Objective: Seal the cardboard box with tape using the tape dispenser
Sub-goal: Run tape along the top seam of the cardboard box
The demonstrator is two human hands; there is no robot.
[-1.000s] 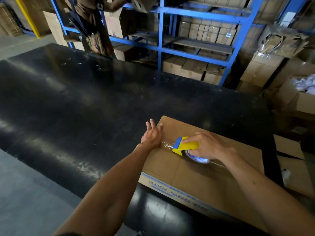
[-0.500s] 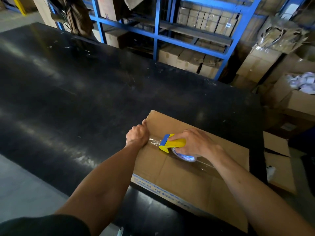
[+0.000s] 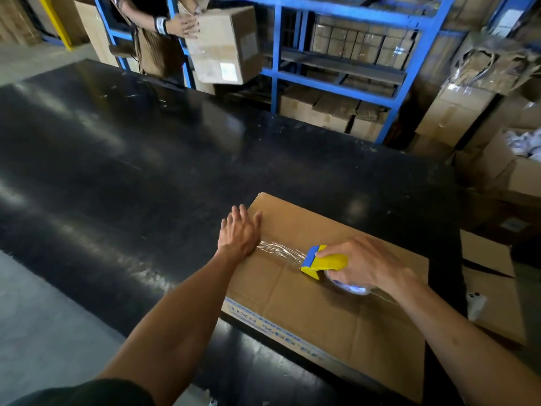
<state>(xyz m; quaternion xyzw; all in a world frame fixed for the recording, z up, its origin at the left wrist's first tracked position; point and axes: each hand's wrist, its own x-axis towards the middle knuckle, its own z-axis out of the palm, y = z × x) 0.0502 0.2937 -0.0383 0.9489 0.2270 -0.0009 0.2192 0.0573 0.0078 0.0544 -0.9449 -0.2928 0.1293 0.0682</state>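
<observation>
Blue print on the cardboard box point(image 3: 336, 312) side is unreadable.

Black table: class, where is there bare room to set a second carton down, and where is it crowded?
The black table lies bare left of and beyond the cardboard box, up to the blue shelving. Crowded: the box top, with the left hand, right hand and tape dispenser.

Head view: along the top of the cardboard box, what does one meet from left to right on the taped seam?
left hand pressing flat at the box's left edge → crinkled clear tape → yellow and blue tape dispenser → right hand gripping it, all on the cardboard box.
</observation>
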